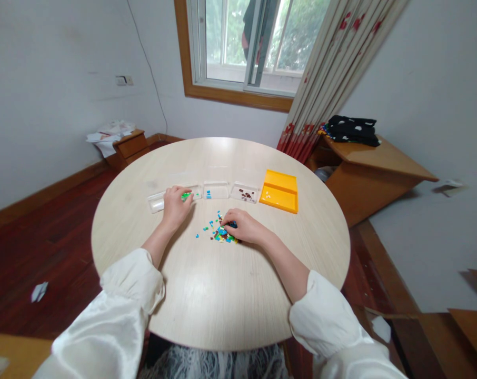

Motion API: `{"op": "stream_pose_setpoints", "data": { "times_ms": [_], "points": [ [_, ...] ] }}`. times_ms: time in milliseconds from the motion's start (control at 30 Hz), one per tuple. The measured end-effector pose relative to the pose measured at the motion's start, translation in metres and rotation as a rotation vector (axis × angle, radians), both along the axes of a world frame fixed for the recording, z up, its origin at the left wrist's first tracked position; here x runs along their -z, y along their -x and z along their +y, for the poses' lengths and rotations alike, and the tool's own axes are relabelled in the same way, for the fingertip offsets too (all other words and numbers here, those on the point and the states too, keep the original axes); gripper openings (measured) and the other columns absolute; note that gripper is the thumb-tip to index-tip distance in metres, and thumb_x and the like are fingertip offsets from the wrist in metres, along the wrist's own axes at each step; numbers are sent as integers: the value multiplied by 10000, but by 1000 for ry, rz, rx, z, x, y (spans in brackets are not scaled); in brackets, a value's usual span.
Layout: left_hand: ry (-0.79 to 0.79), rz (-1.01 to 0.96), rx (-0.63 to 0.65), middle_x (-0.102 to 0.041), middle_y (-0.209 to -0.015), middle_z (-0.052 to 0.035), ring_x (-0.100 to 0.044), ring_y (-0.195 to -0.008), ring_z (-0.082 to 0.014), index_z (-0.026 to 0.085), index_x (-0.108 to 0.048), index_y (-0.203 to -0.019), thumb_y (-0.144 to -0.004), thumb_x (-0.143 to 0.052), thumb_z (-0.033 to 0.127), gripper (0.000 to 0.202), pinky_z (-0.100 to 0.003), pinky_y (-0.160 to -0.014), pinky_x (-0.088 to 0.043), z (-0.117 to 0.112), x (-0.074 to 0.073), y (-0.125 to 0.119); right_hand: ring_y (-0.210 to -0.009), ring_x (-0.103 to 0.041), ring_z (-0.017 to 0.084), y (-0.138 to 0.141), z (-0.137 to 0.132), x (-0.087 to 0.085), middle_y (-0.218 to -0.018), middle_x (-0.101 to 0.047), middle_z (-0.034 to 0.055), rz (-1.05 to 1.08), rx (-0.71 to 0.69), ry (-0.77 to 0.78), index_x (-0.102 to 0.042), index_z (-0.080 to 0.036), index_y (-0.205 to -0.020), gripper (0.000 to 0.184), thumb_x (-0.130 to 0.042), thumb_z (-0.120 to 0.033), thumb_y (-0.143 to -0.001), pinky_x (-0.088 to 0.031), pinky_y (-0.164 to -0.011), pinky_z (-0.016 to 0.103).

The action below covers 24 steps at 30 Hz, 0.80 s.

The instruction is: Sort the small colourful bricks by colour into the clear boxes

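Observation:
On the round pale wooden table (222,295) lies a small pile of tiny coloured bricks (219,232). My right hand (241,225) rests on the pile's right side, fingers curled over some pieces. My left hand (176,203) is closed at a clear tray holding green pieces (188,195). In the same row stand a clear tray with blue pieces (215,190), a clear tray with brown pieces (244,193) and an empty-looking clear tray (156,202) at the left end. A yellow tray (280,191) with a few white bits lies at the right.
A wooden desk (375,163) with dark folded cloth (353,129) stands to the right by a curtain (329,79). A small wooden cabinet with papers (123,141) sits at the back left. Crumpled paper (39,291) lies on the dark floor.

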<state>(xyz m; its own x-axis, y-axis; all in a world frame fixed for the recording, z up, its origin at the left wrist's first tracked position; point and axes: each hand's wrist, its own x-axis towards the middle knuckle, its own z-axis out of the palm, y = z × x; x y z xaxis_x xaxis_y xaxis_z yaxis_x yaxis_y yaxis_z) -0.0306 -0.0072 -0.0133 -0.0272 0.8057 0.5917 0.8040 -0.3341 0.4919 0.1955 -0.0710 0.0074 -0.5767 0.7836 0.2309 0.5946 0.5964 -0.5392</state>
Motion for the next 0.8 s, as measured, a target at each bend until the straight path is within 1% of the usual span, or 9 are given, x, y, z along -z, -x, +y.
{"op": "stream_pose_setpoints", "data": {
  "times_ms": [133,200,333,467,567,700,800],
  "points": [
    [-1,-13,20,-617,-808,-62,-539,-832,-227,188,-656,-767,-767,-555,276,134,-378,-785,-402,-3,-3,-2,-807,-571,155,1,1,3,-818,-659,60,5,-2,-4,-702,-154,-781,173,-577,-44,-734,-429,-786,286],
    [3,-21,53,-625,-807,-62,-542,-829,-223,186,-651,-760,-769,-557,274,130,-372,-785,-406,-5,-6,-4,-801,-564,154,2,1,4,-815,-656,64,4,0,-16,-694,-144,-767,153,-575,-49,-744,-422,-780,284],
    [20,-28,191,-644,-791,-60,-554,-816,-211,185,-637,-721,-768,-571,272,119,-358,-787,-415,-13,-10,-10,-763,-551,140,2,3,4,-773,-639,48,45,59,-43,-673,-147,-743,118,-581,-79,-771,-406,-753,275],
    [48,-12,316,-650,-786,-48,-556,-817,-201,192,-626,-706,-776,-569,263,115,-353,-791,-416,-23,-11,-21,-708,-529,126,1,6,5,-725,-614,22,136,192,-46,-643,-156,-710,90,-597,-126,-781,-393,-706,263],
    [54,5,428,-648,-800,-41,-552,-822,-194,196,-636,-732,-771,-593,261,87,-356,-807,-413,-29,-10,-30,-693,-525,122,1,10,9,-712,-604,8,225,271,-39,-622,-162,-698,84,-596,-148,-776,-396,-690,258],
    [43,21,559,-645,-825,-48,-545,-829,-194,192,-662,-807,-758,-633,250,82,-353,-798,-415,-36,-10,-40,-681,-524,121,0,15,14,-694,-595,-3,317,305,18,-612,-167,-693,96,-573,-180,-779,-402,-681,255],
    [25,19,607,-637,-812,-52,-537,-820,-192,182,-669,-829,-764,-632,230,88,-344,-778,-419,-40,-10,-45,-685,-527,122,2,15,14,-689,-592,-5,343,309,64,-609,-162,-691,103,-562,-187,-779,-401,-681,252]
  ]
}}
